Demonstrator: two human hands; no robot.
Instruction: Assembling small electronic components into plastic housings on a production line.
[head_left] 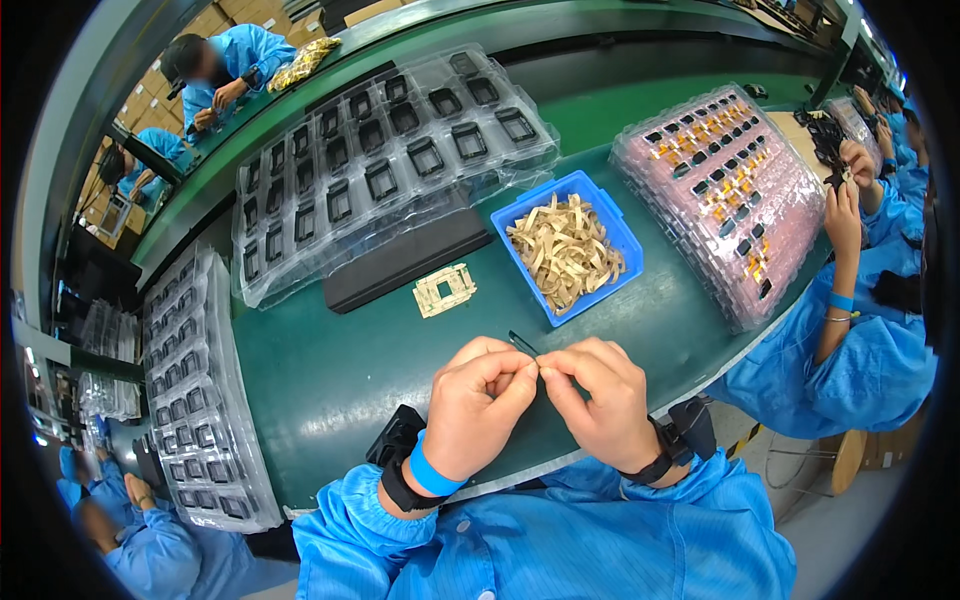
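dark piece [521, 343] partly hidden, smock [580, 545] cut off

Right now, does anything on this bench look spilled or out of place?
Nothing looks clearly spilled. The cream cut-out sheet lies loose near the black slab, so it seems slightly stray.

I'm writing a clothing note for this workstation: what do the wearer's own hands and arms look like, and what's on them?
Both the left hand and right hand are ungloved. Loose, light-blue fabric sleeves cover the forearms. The left wrist has a bright-blue flat band and a black strap; the right has a black wrist strap.
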